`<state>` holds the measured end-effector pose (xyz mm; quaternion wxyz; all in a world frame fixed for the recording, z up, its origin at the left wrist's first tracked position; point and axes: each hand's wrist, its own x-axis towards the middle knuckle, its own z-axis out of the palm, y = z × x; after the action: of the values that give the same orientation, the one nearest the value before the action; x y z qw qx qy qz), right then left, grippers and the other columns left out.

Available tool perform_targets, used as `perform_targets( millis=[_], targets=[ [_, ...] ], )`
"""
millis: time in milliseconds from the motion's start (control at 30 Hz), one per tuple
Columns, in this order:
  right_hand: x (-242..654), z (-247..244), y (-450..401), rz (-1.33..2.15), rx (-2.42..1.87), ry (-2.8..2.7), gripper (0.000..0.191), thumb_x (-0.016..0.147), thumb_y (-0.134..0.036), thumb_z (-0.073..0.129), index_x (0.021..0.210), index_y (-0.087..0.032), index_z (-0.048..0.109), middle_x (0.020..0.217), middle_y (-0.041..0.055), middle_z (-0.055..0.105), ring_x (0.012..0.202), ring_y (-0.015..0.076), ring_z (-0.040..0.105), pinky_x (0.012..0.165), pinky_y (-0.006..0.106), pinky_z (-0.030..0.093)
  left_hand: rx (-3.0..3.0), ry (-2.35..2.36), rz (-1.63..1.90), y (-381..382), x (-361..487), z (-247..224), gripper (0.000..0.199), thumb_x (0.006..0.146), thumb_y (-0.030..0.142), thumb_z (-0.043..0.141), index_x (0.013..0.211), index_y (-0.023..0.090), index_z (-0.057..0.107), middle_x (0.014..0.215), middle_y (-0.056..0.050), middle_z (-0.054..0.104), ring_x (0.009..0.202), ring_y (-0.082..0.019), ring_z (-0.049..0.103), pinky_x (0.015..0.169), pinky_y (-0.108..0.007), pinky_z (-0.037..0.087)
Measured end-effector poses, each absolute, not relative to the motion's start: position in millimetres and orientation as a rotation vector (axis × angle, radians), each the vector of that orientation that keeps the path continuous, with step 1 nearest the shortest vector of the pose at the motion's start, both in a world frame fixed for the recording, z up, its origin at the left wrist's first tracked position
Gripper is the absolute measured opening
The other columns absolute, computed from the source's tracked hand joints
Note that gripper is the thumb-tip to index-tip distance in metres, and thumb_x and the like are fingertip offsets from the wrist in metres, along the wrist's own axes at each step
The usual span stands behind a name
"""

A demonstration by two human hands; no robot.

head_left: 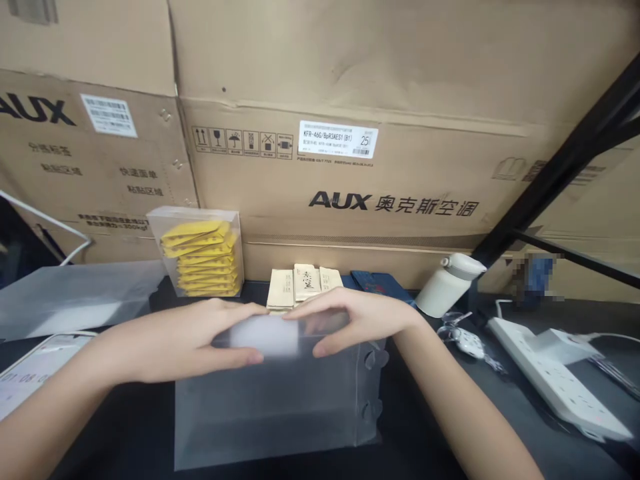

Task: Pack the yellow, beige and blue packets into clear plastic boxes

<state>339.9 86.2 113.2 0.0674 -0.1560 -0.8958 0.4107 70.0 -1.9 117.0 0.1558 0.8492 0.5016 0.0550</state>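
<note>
A frosted, see-through plastic box (265, 407) stands on the black table in front of me, its sides flattish and its right edge carrying rounded tabs. My left hand (220, 343) grips its upper edge from the left, thumb on the near face and fingers over the top. My right hand (345, 320) holds the same edge from the right in a like way, its fingertips close to those of the left. A whitish patch shows through the plastic between the hands; I cannot tell what it is. Just behind lie several beige paper packets (306, 283), partly covered by my fingers.
A clear box (239, 250) with stacked yellow packets (205, 260) stands back left, beside flat plastic sheets (100, 287). A phone (50, 363) lies left. Dark blue packets (383, 285), a white bottle (447, 283), keys (470, 343) and a power strip (560, 383) are right. Large cartons (400, 80) wall the back.
</note>
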Motion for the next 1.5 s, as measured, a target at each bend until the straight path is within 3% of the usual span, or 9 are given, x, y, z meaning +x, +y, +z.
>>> perform_targets(
  millis=[200, 300, 500, 633, 800, 967, 1100, 1333, 1500],
  targets=[
    [336.9, 100.5, 105.8, 1.161, -0.649, -2.588, 0.051, 0.08, -0.035, 0.072, 0.126, -0.017, 0.061, 0.116, 0.0084, 0.069, 0.104, 0.0197, 0.066, 0.092, 0.033, 0.051, 2.244, 1.348, 0.015, 14.8, 60.8, 110.1, 0.055, 0.089, 0.063, 0.043, 0.129, 0.029, 0.058, 0.113, -0.004, 0.071, 0.095, -0.024, 0.067, 0.079, -0.027, 0.049],
    [337.2, 93.6, 115.6, 1.117, -0.674, -2.422, 0.04, 0.087, -0.035, 0.063, 0.122, -0.016, 0.062, 0.113, 0.0088, 0.07, 0.102, 0.0193, 0.067, 0.092, 0.035, 0.052, 2.196, 1.296, -0.07, 22.9, 54.5, 105.8, 0.057, 0.086, 0.064, 0.047, 0.13, 0.029, 0.059, 0.114, -0.004, 0.07, 0.098, -0.024, 0.067, 0.082, -0.026, 0.048],
    [329.0, 70.2, 127.4, 0.21, -0.821, -2.48, 0.02, 0.088, -0.023, 0.061, 0.105, -0.014, 0.069, 0.105, 0.0127, 0.07, 0.099, 0.0246, 0.064, 0.09, 0.042, 0.048, 2.097, 1.17, -0.192, 35.8, 57.9, 97.0, 0.05, 0.088, 0.06, 0.049, 0.126, 0.031, 0.063, 0.117, 0.0, 0.07, 0.1, -0.022, 0.066, 0.082, -0.023, 0.047],
    [316.1, 46.0, 131.8, 0.205, -0.665, -2.608, 0.023, 0.088, -0.027, 0.064, 0.105, -0.013, 0.068, 0.107, 0.0126, 0.069, 0.102, 0.0234, 0.063, 0.091, 0.037, 0.048, 2.095, 1.171, -0.19, 43.6, 59.3, 86.9, 0.049, 0.089, 0.06, 0.048, 0.124, 0.03, 0.064, 0.118, -0.001, 0.07, 0.103, -0.023, 0.065, 0.087, -0.025, 0.046],
    [306.0, 26.0, 131.8, 0.059, -0.625, -2.584, 0.026, 0.086, -0.033, 0.067, 0.104, -0.014, 0.069, 0.113, 0.0142, 0.067, 0.114, 0.0259, 0.058, 0.099, 0.042, 0.043, 2.046, 1.146, -0.183, 53.2, 53.5, 74.0, 0.055, 0.086, 0.065, 0.046, 0.124, 0.03, 0.064, 0.112, -0.001, 0.072, 0.096, -0.022, 0.067, 0.085, -0.026, 0.048],
    [300.2, 23.0, 124.8, -0.123, -0.597, -2.568, 0.018, 0.089, -0.028, 0.061, 0.096, -0.014, 0.069, 0.112, 0.0151, 0.067, 0.107, 0.0259, 0.059, 0.097, 0.043, 0.044, 2.024, 1.137, -0.181, 55.6, 51.2, 70.7, 0.056, 0.086, 0.067, 0.046, 0.124, 0.029, 0.064, 0.109, -0.002, 0.072, 0.088, -0.021, 0.068, 0.082, -0.026, 0.048],
    [296.0, 20.0, 124.6, -0.311, -0.48, -2.548, 0.018, 0.092, -0.02, 0.054, 0.085, -0.016, 0.07, 0.114, 0.011, 0.067, 0.11, 0.0251, 0.056, 0.106, 0.047, 0.037, 2.021, 1.162, -0.199, 53.9, 52.3, 73.3, 0.055, 0.086, 0.066, 0.047, 0.124, 0.029, 0.063, 0.113, -0.001, 0.071, 0.097, -0.022, 0.066, 0.084, -0.025, 0.048],
    [299.1, 19.6, 129.9, -0.262, -0.409, -2.358, 0.019, 0.095, -0.015, 0.048, 0.095, -0.016, 0.067, 0.107, 0.008, 0.071, 0.109, 0.0233, 0.057, 0.104, 0.046, 0.039, 2.051, 1.202, -0.176, 52.2, 49.8, 78.7, 0.054, 0.087, 0.063, 0.047, 0.129, 0.032, 0.06, 0.125, 0.0, 0.067, 0.109, -0.022, 0.062, 0.092, -0.024, 0.044],
    [299.1, 20.4, 127.5, -0.239, -0.421, -2.399, 0.017, 0.094, -0.019, 0.05, 0.091, -0.018, 0.067, 0.11, 0.0079, 0.07, 0.11, 0.0227, 0.057, 0.106, 0.047, 0.037, 2.066, 1.188, -0.166, 52.0, 47.1, 78.8, 0.058, 0.086, 0.067, 0.046, 0.13, 0.031, 0.06, 0.125, -0.002, 0.067, 0.109, -0.024, 0.062, 0.093, -0.026, 0.045]
  ],
)
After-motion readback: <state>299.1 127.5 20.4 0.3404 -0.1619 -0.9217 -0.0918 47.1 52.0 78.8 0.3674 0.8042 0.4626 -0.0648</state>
